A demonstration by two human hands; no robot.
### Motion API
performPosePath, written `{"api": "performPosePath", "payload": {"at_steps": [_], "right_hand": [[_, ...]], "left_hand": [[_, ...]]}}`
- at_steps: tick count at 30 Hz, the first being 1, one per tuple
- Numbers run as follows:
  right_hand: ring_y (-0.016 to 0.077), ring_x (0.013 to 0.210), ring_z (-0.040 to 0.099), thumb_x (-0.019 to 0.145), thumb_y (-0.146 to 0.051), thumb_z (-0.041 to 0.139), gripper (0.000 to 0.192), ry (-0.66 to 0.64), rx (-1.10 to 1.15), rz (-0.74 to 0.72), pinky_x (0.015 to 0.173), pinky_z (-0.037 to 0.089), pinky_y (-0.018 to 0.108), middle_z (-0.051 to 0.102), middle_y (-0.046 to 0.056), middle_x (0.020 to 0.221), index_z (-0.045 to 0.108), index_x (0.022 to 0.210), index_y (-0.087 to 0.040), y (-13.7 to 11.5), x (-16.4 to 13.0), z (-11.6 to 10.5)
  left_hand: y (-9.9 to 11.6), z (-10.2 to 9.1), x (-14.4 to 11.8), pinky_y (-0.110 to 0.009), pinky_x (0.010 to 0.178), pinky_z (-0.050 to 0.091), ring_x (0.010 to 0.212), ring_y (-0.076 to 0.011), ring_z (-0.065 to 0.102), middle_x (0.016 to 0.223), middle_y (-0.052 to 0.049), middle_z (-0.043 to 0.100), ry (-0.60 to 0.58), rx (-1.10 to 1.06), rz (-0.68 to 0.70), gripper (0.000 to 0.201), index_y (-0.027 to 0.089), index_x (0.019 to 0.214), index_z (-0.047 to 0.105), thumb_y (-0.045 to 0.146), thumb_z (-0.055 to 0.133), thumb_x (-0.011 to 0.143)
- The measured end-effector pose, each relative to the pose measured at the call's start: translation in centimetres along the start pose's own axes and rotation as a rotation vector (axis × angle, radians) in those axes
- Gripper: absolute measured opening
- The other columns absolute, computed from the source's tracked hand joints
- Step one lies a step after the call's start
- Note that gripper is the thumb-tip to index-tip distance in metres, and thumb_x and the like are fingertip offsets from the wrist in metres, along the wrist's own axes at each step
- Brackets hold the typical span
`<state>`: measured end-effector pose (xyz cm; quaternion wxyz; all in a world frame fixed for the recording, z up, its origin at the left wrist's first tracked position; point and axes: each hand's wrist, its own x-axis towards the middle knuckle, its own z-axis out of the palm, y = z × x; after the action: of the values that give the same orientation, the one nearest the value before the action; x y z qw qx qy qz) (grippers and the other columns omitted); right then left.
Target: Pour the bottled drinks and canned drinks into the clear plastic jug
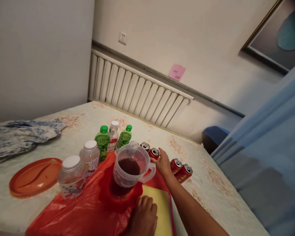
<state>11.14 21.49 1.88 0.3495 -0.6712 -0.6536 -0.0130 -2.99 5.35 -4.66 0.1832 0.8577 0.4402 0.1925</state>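
Reaching across the table [211, 193], the right hand [163, 164] curled its fingers around a red can [154, 153], which lay on its side near the far edge. The grip looked closed on the can's body, though the fingertips were hidden behind it. A second can [145, 146] lay just beyond, touching the first, and two more cans [181, 169] lay on their sides just right of the wrist.

The can looked light, stiff and smooth. Lying down it would likely roll, so a wrap around its middle seemed the safest hold.

The left hand [144, 218] rested flat at the near edge, fingers pressed together, palm down, holding nothing, on a yellow sheet [162, 203] and a red bag [88, 209].

Between the hands stood a clear jug [131, 168] with dark liquid in it, upright on the bag, its handle turned toward the right hand. Left of it stood two white-capped jars [80, 172]. Behind them three bottles [113, 136] stood upright, two of them green. An orange tray [34, 177] lay toward the left edge, and a blue cloth [19, 136] was bunched at the far left corner.
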Motion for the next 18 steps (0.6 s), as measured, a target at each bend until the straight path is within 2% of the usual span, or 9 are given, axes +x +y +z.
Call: {"api": "performPosePath", "payload": {"at_steps": [2,5,9,13,18], "right_hand": [[0.0338,0.115,0.056,0.069,-0.04,0.076,0.069,-0.027,-0.048,0.011,0.096,0.045,0.043,0.062,0.017,0.123,0.056,0.129,-0.014,-0.9,0.8,0.5],[0.0313,0.103,0.061,0.068,-0.039,0.077,0.058,-0.06,-0.069,0.041,0.086,0.047,0.039,0.066,0.015,0.112,0.061,0.12,-0.019,-1.6,1.3,0.8],[0.0296,0.094,0.064,0.07,-0.038,0.073,0.048,-0.084,-0.055,0.069,0.082,0.048,0.037,0.069,0.014,0.103,0.064,0.111,-0.016,-1.7,1.2,0.2],[0.0282,0.099,0.065,0.07,-0.039,0.069,0.052,-0.083,-0.011,0.076,0.089,0.048,0.038,0.07,0.012,0.106,0.063,0.116,-0.015,-1.0,0.4,-2.0],[0.0296,0.105,0.065,0.069,-0.041,0.068,0.061,-0.075,0.09,0.105,0.097,0.047,0.044,0.069,0.013,0.117,0.06,0.123,-0.014,0.1,-2.3,-6.8]], "left_hand": [[0.1,-0.3,0.0,-0.049,0.1,0.038,0.106,-0.0297,0.051,0.11,-0.01,0.062,-0.011,0.003,0.002,0.019,0.019,0.102,0.065,0.025,0.054,0.087],[0.3,-0.6,-0.1,-0.049,0.099,0.038,0.105,-0.0292,0.051,0.107,-0.009,0.062,-0.01,-0.012,0.008,0.018,0.019,0.101,0.064,0.025,0.053,0.088],[0.2,-0.7,-0.3,-0.048,0.099,0.038,0.103,-0.0282,0.051,0.105,-0.008,0.061,0.013,-0.037,0.042,0.016,0.019,0.1,0.063,0.024,0.053,0.088],[0.3,-1.0,-0.7,-0.044,0.099,0.038,0.105,-0.026,0.05,0.107,-0.007,0.06,0.057,-0.142,0.07,0.015,0.021,0.099,0.062,0.021,0.052,0.088],[0.4,-1.7,-1.0,-0.039,0.101,0.04,0.11,-0.0231,0.051,0.115,-0.007,0.06,0.098,-0.464,0.066,0.032,0.021,0.114,0.058,0.013,0.05,0.084]]}}
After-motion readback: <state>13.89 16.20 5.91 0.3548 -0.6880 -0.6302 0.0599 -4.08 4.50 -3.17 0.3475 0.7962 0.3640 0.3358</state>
